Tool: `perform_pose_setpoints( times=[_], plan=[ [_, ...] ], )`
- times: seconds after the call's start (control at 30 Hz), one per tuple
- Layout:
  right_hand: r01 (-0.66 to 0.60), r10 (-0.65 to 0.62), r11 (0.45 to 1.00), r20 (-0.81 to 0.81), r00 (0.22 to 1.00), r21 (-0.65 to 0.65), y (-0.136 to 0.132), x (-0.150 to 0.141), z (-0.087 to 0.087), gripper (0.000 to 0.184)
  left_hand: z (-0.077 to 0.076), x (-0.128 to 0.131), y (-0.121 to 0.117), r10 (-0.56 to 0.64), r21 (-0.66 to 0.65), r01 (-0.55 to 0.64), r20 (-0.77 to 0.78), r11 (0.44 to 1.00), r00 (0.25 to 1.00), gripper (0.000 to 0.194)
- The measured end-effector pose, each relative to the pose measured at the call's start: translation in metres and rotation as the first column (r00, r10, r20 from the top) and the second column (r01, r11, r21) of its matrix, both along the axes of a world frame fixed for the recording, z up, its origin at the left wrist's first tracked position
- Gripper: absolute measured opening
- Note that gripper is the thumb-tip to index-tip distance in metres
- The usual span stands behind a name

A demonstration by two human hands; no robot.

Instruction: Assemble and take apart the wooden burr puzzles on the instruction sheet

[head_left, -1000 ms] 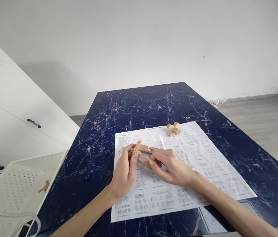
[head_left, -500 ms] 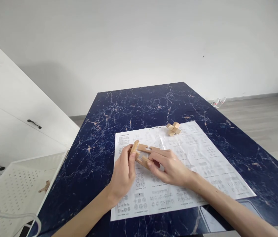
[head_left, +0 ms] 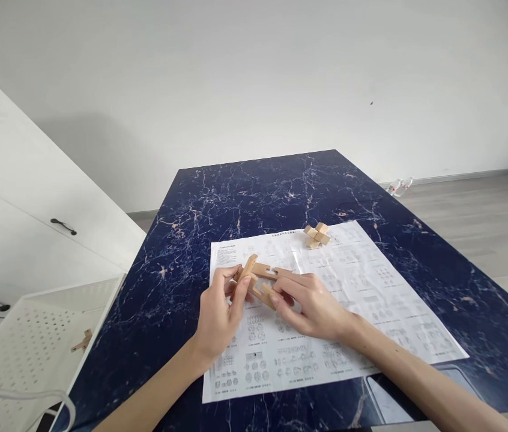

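Observation:
Over a printed sheet (head_left: 317, 360), both hands hold notched wooden puzzle pieces that form a rough frame. My left hand (head_left: 222, 306) pinches a wooden bar (head_left: 249, 265) that tilts upward at the left end. Between thumb and fingers, my right hand (head_left: 308, 300) grips the right end of the notched pieces (head_left: 263, 294). Another notched bar (head_left: 263, 270) lies along the far side, and its right end is hidden by my right fingers. A finished-looking wooden burr puzzle (head_left: 317, 235) rests on the sheet's far edge.
The dark blue marble-patterned table (head_left: 254, 198) reaches toward the white wall. At the left are a white cabinet (head_left: 24, 168) and a perforated white bin (head_left: 33, 342) with a wooden piece (head_left: 83, 341) in it. A phone-like flat device (head_left: 389, 402) lies under my right forearm.
My left hand has shifted slightly left and its grip on the upright bar has loosened into a pinch. The bar has tilted a little to the right. My right hand has stayed nearly still.

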State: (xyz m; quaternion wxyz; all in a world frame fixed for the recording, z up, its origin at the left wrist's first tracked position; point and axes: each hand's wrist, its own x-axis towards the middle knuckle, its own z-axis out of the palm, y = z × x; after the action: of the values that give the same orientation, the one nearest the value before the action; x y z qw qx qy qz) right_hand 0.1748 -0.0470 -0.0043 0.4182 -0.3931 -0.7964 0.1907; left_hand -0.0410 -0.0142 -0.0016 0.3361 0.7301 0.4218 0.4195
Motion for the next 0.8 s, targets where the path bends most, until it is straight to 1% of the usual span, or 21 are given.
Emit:
perform_pose_setpoints(
  times=[0.23, 0.4, 0.47, 0.53, 0.6, 0.67, 0.73, 0.8],
  plan=[
    [-0.01, 0.01, 1.0, 0.025, 1.0, -0.019, -0.001, -0.002, 0.0, 0.029, -0.003, -0.002, 0.0, 0.016, 0.072, -0.01, -0.085, 0.997, 0.996, 0.015],
    [-0.014, 0.014, 0.999, 0.008, 1.0, -0.047, -0.002, -0.003, 0.0, 0.029, -0.003, -0.002, 0.001, 0.0, 0.058, 0.005, -0.081, 0.998, 0.997, 0.015],
    [-0.014, 0.014, 0.998, -0.004, 1.0, -0.054, -0.002, -0.002, 0.0, 0.03, 0.001, -0.002, 0.002, -0.033, 0.008, 0.034, -0.042, 0.999, 0.999, 0.017],
    [-0.019, 0.018, 0.997, -0.01, 1.0, -0.072, -0.003, -0.001, 0.001, 0.031, 0.006, -0.002, 0.004, -0.09, -0.093, 0.092, 0.028, 0.991, 0.996, 0.021],
    [-0.036, 0.036, 0.993, -0.005, 0.999, -0.111, -0.003, 0.001, 0.001, 0.03, 0.012, -0.003, 0.006, -0.155, -0.212, 0.175, 0.108, 0.962, 0.982, 0.027],
    [-0.064, 0.064, 0.987, -0.006, 0.998, -0.145, -0.004, 0.003, 0.002, 0.029, 0.015, -0.003, 0.007, -0.202, -0.312, 0.247, 0.169, 0.917, 0.965, 0.036],
    [-0.084, 0.081, 0.983, -0.019, 0.996, -0.165, -0.004, 0.004, 0.003, 0.028, 0.015, -0.003, 0.007, -0.227, -0.372, 0.286, 0.194, 0.883, 0.954, 0.042],
    [-0.09, 0.083, 0.976, -0.04, 0.996, -0.2, -0.004, 0.004, 0.003, 0.026, 0.013, -0.002, 0.006, -0.231, -0.393, 0.294, 0.201, 0.871, 0.952, 0.045]
  ],
)
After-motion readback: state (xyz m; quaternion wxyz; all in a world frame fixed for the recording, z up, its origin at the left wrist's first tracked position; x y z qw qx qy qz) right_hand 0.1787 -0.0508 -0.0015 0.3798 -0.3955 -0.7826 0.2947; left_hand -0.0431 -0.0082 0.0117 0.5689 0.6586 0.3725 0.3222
